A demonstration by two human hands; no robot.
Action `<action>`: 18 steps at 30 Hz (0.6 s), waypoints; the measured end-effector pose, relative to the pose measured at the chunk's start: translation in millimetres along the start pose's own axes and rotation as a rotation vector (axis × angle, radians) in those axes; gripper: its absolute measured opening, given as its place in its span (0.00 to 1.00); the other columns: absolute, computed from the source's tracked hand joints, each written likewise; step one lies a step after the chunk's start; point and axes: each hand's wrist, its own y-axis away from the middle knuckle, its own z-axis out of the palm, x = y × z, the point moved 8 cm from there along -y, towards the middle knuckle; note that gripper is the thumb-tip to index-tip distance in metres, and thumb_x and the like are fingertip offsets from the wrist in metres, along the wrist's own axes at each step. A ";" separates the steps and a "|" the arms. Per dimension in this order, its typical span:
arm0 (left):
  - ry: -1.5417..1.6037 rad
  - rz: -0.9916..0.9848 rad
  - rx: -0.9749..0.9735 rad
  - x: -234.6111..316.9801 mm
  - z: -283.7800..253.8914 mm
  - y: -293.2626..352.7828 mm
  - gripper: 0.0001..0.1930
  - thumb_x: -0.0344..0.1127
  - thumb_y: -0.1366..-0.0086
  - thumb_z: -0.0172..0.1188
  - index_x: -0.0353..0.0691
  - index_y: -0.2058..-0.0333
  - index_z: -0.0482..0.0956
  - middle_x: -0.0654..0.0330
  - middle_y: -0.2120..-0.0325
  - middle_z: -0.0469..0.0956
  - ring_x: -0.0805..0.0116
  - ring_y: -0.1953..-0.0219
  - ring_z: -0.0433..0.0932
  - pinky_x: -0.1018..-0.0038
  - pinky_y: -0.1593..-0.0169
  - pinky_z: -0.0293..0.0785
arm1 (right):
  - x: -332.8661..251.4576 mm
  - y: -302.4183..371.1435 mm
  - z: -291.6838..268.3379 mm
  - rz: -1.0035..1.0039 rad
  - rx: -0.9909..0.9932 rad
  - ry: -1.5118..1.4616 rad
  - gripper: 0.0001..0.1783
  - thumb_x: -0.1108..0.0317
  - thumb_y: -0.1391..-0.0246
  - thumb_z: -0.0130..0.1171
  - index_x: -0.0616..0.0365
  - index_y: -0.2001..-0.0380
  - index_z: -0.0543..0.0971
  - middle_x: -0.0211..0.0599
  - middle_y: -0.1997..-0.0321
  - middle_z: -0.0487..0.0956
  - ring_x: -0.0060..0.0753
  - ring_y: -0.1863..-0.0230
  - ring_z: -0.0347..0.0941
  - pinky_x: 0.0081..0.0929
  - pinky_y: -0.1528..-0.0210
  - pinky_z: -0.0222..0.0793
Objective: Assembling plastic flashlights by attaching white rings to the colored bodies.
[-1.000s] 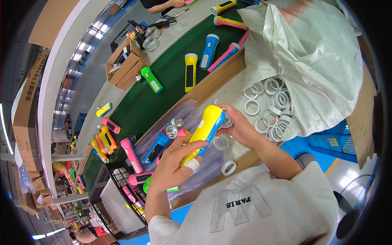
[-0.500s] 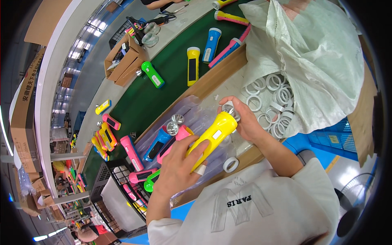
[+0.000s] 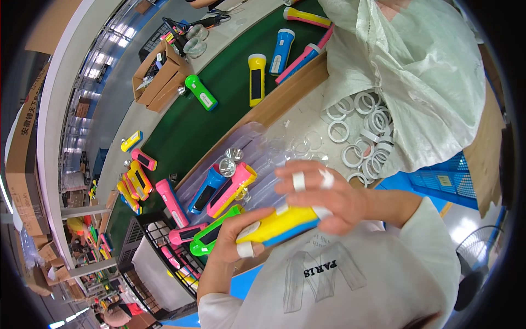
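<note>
Between 2 hands' grip (image 3: 285,216), yellow flashlight (image 3: 276,226)

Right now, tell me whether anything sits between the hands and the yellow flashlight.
Nothing visible does. The left hand grips the yellow flashlight from below, and the right hand lies over its far end, both touching it directly. Only white tape wraps some fingers.
</note>
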 end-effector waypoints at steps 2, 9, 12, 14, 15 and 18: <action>-0.165 0.034 -0.104 24.1 6.0 -2.7 0.35 0.28 0.58 0.67 0.31 0.45 0.73 0.53 0.52 0.78 0.67 0.51 0.76 0.73 0.45 0.67 | -6.6 3.8 0.4 -0.066 0.031 -0.038 0.25 0.54 0.37 0.39 0.62 0.46 0.68 0.55 0.44 0.71 0.60 0.42 0.66 0.51 0.41 0.61; -1.645 0.750 -0.029 41.1 38.9 -33.8 0.30 0.27 0.59 0.65 0.49 0.51 0.78 0.52 0.48 0.73 0.62 0.73 0.74 0.72 0.70 0.76 | 117.8 68.2 18.2 1.268 0.374 -0.800 0.21 0.53 0.34 0.43 0.56 0.50 0.73 0.36 0.51 0.75 0.30 0.48 0.71 0.31 0.46 0.68; -1.328 0.776 -0.010 46.0 31.4 -20.1 0.25 0.28 0.54 0.67 0.48 0.53 0.80 0.51 0.48 0.74 0.62 0.70 0.77 0.72 0.67 0.76 | 73.3 20.5 -12.6 0.672 0.020 -0.117 0.28 0.47 0.35 0.40 0.59 0.46 0.71 0.43 0.44 0.73 0.38 0.44 0.70 0.38 0.42 0.64; -0.977 0.657 -0.054 50.6 37.8 -22.2 0.24 0.27 0.52 0.68 0.46 0.53 0.80 0.49 0.49 0.76 0.56 0.61 0.81 0.68 0.59 0.78 | 35.3 8.8 -14.2 0.271 -0.023 -0.104 0.29 0.48 0.35 0.38 0.62 0.51 0.75 0.48 0.45 0.74 0.40 0.47 0.72 0.38 0.43 0.64; -0.878 0.547 -0.095 52.2 37.1 -26.5 0.25 0.26 0.53 0.69 0.45 0.52 0.80 0.49 0.49 0.76 0.54 0.58 0.80 0.68 0.56 0.77 | 23.4 3.6 -15.5 0.212 -0.008 -0.121 0.28 0.51 0.36 0.38 0.65 0.58 0.78 0.50 0.51 0.77 0.39 0.52 0.74 0.35 0.45 0.66; -0.847 0.360 -0.148 46.7 28.6 -39.4 0.29 0.26 0.55 0.69 0.43 0.50 0.78 0.51 0.48 0.75 0.54 0.55 0.79 0.68 0.53 0.76 | 74.0 32.2 -3.3 0.906 0.127 -0.413 0.24 0.55 0.37 0.42 0.66 0.63 0.79 0.46 0.58 0.79 0.37 0.58 0.76 0.32 0.51 0.70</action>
